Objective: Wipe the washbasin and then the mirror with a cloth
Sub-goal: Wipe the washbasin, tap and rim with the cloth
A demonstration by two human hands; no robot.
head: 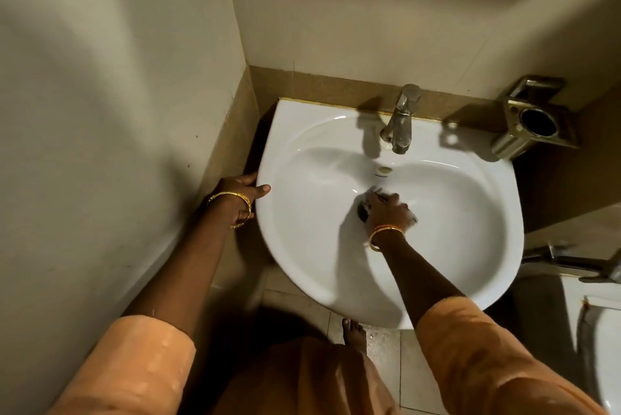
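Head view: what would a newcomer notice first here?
The white washbasin fills the centre, with the right hand pressing a cloth low in the bowl by the drain. The left hand grips the basin's left rim, and a metal tap stands at the back.

In the washbasin (336, 263), the right hand (386, 213) is motion-blurred and hides most of the drain (362, 211); the cloth (379, 193) under it barely shows. Right of the washbasin, a toilet (605, 330) is cut off by the edge.
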